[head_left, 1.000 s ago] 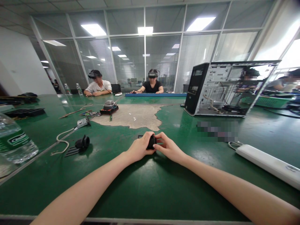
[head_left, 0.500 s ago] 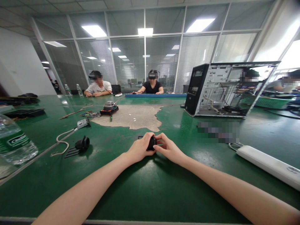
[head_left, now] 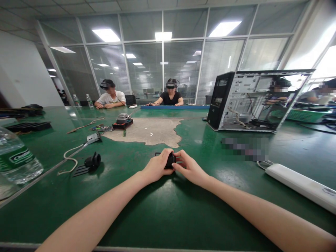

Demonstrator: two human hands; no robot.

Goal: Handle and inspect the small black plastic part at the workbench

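Note:
A small black plastic part (head_left: pixel 170 160) is between my two hands, just above or on the green table (head_left: pixel 168 213); I cannot tell which. My left hand (head_left: pixel 158 163) wraps round it from the left and hides much of it. On the other side, my right hand (head_left: pixel 189 166) pinches its right edge with thumb and fingers. A dark loop of the part sticks out behind my left hand. Further left lies another black plastic piece (head_left: pixel 92 161) with a round end and flat prongs.
An opened computer case (head_left: pixel 222 101) stands at the back right. A white power strip (head_left: pixel 296 185) lies at the right and a water bottle (head_left: pixel 18 157) stands at the left. A metal bracket with a cable (head_left: pixel 93 138) and a heatsink-like unit (head_left: pixel 123 120) sit mid-left. Two people sit opposite.

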